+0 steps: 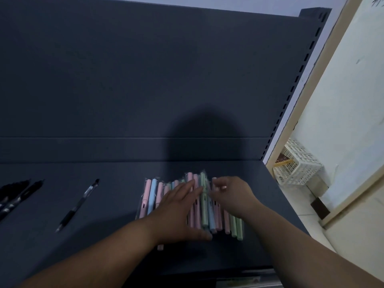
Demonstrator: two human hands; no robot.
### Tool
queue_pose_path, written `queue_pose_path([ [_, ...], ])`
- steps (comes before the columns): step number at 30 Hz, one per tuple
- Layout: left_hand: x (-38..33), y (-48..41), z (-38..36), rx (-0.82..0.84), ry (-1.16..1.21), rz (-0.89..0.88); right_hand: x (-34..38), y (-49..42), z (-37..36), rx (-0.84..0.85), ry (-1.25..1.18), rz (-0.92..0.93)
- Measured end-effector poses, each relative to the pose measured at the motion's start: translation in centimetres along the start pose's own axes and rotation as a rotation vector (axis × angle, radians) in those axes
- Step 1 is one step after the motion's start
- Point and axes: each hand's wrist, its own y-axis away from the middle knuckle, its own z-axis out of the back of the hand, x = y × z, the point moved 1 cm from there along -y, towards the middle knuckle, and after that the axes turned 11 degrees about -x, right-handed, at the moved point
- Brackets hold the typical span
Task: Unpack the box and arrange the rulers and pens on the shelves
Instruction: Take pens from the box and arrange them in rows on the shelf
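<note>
Matt shelf [104,194]; glossy-wrapped pastel pens [152,194]

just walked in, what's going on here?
A person is arranging sleeved pastel pens on the dark shelf. The left hand lies flat on them; the right hand curls its fingers at their far ends, grip unclear. One black pen lies apart, leftward.

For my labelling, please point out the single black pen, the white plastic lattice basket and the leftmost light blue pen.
single black pen [77,205]: head view, middle of barrel.
white plastic lattice basket [305,163]: head view, side wall.
leftmost light blue pen [152,194]: head view, upper barrel.
</note>
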Motion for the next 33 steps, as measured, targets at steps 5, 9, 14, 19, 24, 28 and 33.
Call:
queue_pose_path([
  [5, -0.4, -0.2, -0.3, -0.022, -0.056, 0.026, -1.1, 0.0, 0.5, -0.048, 0.040, 0.076],
  [9, -0.5, 0.1, -0.6, -0.099, -0.115, 0.051, -2.3, 0.3, -0.4, 0.033, 0.125, 0.182],
  [14, 0.0, 1.5, -1.2, -0.171, -0.062, 0.084, -3.6, 0.6, -2.5, 0.046, 0.235, 0.308],
  [19, -0.4, 1.0, -1.8, -0.228, -0.131, 0.142, -3.6, -0.2, -2.9, -0.020, 0.169, 0.347],
  [24, 0.0, 3.5, -1.0, -0.419, -0.011, 0.162, -2.2, 0.6, -1.2, -0.107, 0.026, 0.295],
  [28, 2.9, 9.8, 0.9, -0.575, 0.121, 0.284, 0.3, 2.9, -1.3, -0.121, 0.017, 0.328],
  [33, 9.0, 22.7, 3.7, -0.715, 0.034, 0.521, 6.5, 8.5, -5.1, -0.099, 0.057, 0.467],
])
